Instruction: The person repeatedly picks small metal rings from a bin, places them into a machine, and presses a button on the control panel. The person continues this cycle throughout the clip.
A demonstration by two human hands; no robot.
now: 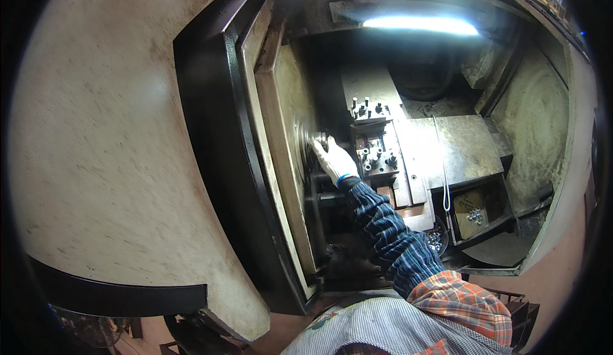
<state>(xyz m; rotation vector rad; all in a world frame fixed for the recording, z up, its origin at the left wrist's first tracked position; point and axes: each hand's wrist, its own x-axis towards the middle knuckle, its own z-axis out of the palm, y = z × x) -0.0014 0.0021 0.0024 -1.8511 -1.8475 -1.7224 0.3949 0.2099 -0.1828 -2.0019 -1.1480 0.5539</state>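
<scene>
My right hand [336, 162], in a white glove with a blue cuff edge, reaches to the left inside a lathe. Its fingers close round a small round metal part [319, 138] at the spindle on the headstock wall [290, 112]. The fingers hide much of that part, and I cannot tell whether it is a loose workpiece or the collet itself. Just right of the hand stand the tool posts, a near one [378, 160] and a far one [369, 111], with upright bolts. My left hand is not in view.
A bright lamp [420, 25] lights the back. A white hooked rod [443, 170] lies across the metal cover [469, 147]. Small shiny parts lie in a tray [471, 227], others in a bowl [445, 240]. The machine's black door edge [220, 144] stands at the left.
</scene>
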